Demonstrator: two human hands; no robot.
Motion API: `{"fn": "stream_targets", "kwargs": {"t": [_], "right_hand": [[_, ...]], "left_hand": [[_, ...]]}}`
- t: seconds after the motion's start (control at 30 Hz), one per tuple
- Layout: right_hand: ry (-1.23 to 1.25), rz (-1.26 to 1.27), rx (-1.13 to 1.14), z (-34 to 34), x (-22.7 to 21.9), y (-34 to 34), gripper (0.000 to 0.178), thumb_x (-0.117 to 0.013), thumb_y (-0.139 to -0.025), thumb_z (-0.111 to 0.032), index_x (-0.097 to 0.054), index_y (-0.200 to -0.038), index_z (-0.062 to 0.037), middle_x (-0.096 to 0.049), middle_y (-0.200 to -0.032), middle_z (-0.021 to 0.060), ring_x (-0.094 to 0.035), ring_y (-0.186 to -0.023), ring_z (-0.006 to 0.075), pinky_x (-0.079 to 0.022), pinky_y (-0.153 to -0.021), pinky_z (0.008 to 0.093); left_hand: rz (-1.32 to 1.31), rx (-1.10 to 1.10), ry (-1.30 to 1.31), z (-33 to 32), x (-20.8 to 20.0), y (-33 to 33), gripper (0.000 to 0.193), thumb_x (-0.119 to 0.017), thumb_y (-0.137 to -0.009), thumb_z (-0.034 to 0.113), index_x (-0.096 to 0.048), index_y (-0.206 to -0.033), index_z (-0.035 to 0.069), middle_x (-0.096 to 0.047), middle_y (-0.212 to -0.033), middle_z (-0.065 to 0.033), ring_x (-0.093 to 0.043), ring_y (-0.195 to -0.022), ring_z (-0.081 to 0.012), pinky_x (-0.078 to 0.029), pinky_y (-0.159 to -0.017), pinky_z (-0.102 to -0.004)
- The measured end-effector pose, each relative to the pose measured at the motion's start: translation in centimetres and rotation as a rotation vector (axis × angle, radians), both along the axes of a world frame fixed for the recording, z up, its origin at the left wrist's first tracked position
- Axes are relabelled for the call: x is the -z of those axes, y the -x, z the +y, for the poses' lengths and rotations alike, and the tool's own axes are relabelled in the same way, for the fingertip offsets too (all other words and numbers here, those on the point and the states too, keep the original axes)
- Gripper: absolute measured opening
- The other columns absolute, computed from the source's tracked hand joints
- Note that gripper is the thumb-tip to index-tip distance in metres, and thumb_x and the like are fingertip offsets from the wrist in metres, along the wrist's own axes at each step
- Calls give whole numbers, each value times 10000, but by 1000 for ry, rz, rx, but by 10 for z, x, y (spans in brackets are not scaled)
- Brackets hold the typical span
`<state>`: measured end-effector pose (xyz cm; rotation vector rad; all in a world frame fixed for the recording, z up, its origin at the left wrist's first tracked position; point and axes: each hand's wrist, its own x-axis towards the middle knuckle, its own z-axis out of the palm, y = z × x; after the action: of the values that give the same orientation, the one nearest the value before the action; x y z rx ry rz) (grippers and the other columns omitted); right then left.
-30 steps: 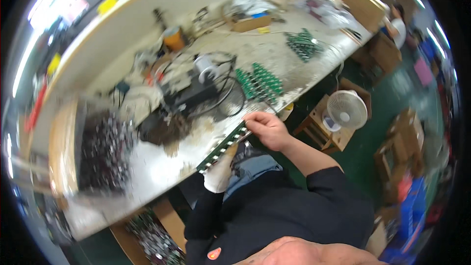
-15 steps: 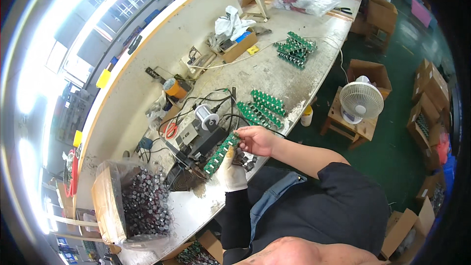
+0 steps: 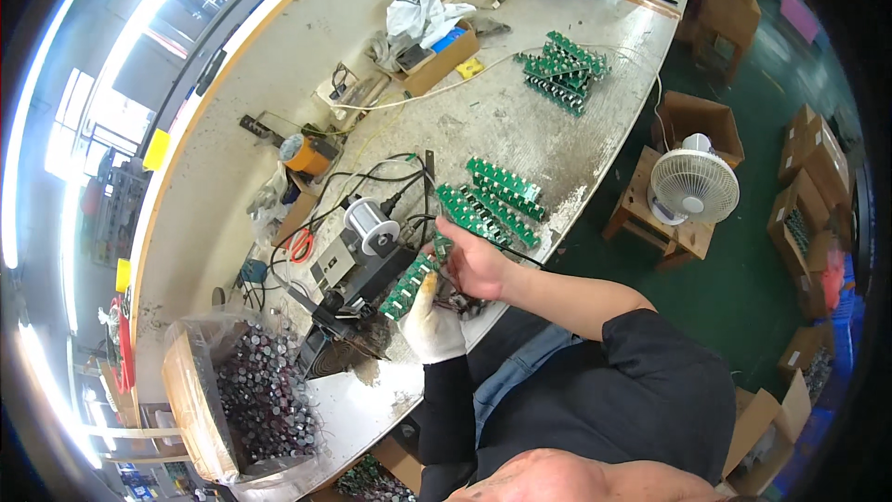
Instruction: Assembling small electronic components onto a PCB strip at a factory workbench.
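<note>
A narrow green circuit board strip [image 3: 405, 290] with pale parts in a row is held slantwise over the bench's near edge. My left hand [image 3: 433, 329], in a white glove with a stained thumb, grips it, the thumb lying along its face. Bare and closed, my right hand [image 3: 476, 262] holds the far end of the strip, covering part of it; some of its fingers are hidden. Just beyond the strip stands a white wire spool [image 3: 372, 226] on a dark bench device [image 3: 379, 270]. Several similar boards [image 3: 492, 203] lie beyond my right hand.
A plastic-lined carton [image 3: 197, 400] of small round metallic parts stands at left. Another board pile [image 3: 565, 72] lies farther back. Orange-handled scissors [image 3: 299, 246], black cables and an orange container [image 3: 307, 156] sit near the back panel. A white fan [image 3: 694, 188] stands on a wooden stool at right.
My right hand has turned and closed further round the far end of the strip, covering more of it. My left hand keeps its grip. The whole view has shifted slightly.
</note>
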<state>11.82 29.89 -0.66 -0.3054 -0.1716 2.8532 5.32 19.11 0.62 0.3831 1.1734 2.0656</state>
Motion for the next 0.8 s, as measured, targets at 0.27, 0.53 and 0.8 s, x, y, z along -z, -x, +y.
{"fn": "stream_targets", "kwargs": {"t": [0.27, 0.53, 0.8], "right_hand": [[-464, -144, 308, -8, 7, 0, 87, -669, -866, -98, -622, -909, -38, -642, -887, 40, -600, -846, 129, -469, -786, 266], [-144, -72, 257, -8, 6, 6, 251, -582, -932, -154, -557, -1153, -38, -627, -942, 56, -607, -883, 177, -489, -828, 347], [-358, -269, 171, -5, 8, -6, 232, -609, -875, -55, -596, -1106, -52, -644, -943, 43, -633, -850, 173, -509, -756, 323]], "left_hand": [[221, -54, 25, -11, -2, -4, 286, -580, -876, 34, -599, -1149, -50, -637, -1116, -113, -612, -991, -213, -484, -884, -320], [166, -91, -1, -2, 1, -4, 238, -629, -851, -16, -627, -1088, -34, -667, -1051, -91, -629, -915, -161, -488, -824, -280], [-42, 39, 25, -20, -16, -4, 315, -670, -846, 21, -601, -1147, -39, -674, -1036, -84, -637, -881, -141, -497, -748, -252]]}}
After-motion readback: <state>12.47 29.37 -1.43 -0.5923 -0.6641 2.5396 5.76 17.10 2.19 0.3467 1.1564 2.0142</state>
